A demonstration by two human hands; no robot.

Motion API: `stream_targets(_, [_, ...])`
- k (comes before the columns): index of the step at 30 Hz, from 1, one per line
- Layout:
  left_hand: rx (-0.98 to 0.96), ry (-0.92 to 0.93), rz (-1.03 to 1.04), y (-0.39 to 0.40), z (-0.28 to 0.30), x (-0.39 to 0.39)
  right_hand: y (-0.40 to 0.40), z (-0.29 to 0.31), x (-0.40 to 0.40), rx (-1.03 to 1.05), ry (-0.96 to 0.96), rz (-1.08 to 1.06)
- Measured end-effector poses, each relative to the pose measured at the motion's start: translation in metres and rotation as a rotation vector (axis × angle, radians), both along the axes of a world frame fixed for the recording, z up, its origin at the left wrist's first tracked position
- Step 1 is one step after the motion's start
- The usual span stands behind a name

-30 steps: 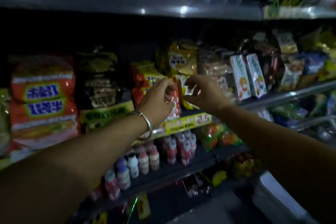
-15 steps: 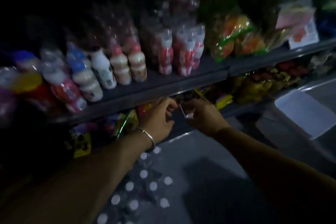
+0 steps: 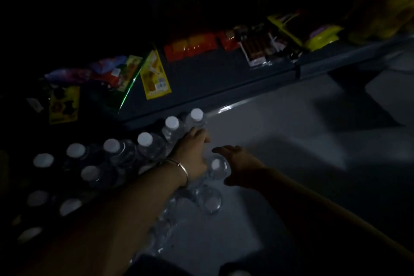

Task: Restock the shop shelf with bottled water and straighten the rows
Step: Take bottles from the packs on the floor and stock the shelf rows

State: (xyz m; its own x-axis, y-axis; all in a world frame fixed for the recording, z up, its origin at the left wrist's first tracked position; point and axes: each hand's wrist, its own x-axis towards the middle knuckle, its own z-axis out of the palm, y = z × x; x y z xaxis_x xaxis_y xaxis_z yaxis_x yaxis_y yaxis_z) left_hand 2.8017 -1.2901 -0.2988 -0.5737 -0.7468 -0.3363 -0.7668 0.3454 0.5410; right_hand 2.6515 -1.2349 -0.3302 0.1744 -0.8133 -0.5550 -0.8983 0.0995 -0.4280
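My left hand (image 3: pixel 192 152) grips among upright water bottles (image 3: pixel 145 141); my spread right hand (image 3: pixel 237 161) hovers beside a nearer bottle (image 3: pixel 216 167).

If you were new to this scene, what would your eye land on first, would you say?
The white-capped water bottles clustered on the dim floor at lower left stand out first. Both hands reach down at them: the left hand, with a bangle at the wrist, rests among the bottles, and the right hand hovers open beside a bottle cap. Behind them, bright yellow and red packets line the bottom shelf.
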Motion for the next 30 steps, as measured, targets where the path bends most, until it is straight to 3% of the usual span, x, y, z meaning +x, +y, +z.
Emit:
stream_targets(7, [-0.008, -0.191, -0.093, -0.008, -0.029, 0.009, -0.006, -0.028, 0.014, -0.028, -0.086, -0.113])
stream_targets(11, [0.009, -0.246, -0.138, -0.015, -0.002, 0.008, -0.013, 0.010, 0.007, -0.048, -0.117, -0.158])
stream_targets(14, [0.012, -0.279, -0.166, -0.022, 0.044, 0.003, -0.022, 0.070, -0.001, -0.053, -0.129, -0.151])
stream_targets(20, [0.029, -0.291, -0.156, -0.041, 0.215, -0.013, -0.048, 0.250, -0.015, -0.151, -0.156, -0.103])
stream_targets(30, [-0.077, -0.033, -0.182, -0.053, 0.588, -0.006, -0.069, 0.658, -0.026, -0.393, -0.166, 0.070])
